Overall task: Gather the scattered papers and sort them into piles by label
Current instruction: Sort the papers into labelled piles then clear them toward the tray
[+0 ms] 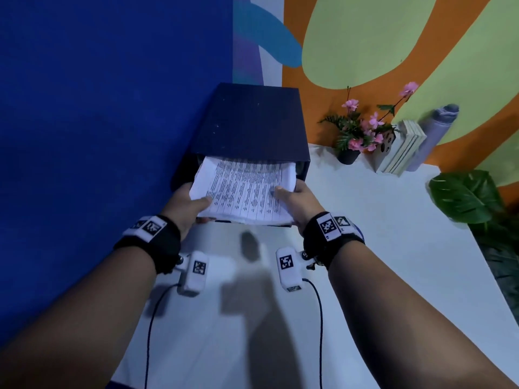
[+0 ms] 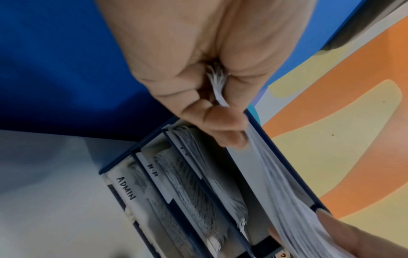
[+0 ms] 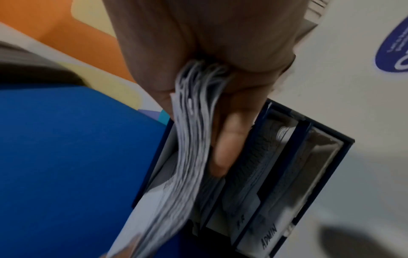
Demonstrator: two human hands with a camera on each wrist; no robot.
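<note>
A person's left hand (image 1: pixel 186 202) and right hand (image 1: pixel 299 199) grip a thick stack of printed papers (image 1: pixel 244 189) from either side, thumbs pressed on the top sheet and fingers curled underneath. The far end of the stack sits inside the top slot of a dark blue filing box (image 1: pixel 250 124), which stands at the far left of a white table (image 1: pixel 365 234) against a blue wall (image 1: pixel 112 108). The left wrist view shows the lower slots already holding papers behind handwritten labels, one reading ADMIN (image 2: pixel 125 188), the next one partly legible as H.R (image 2: pixel 152 170). At the far right of the table stand a pot of pink flowers (image 1: pixel 356 130), several upright books (image 1: pixel 404 147) and a grey roll (image 1: pixel 438 133) leaning on an orange and green painted wall. A large green leaf (image 1: pixel 463 195) hangs past the table's right edge.
</note>
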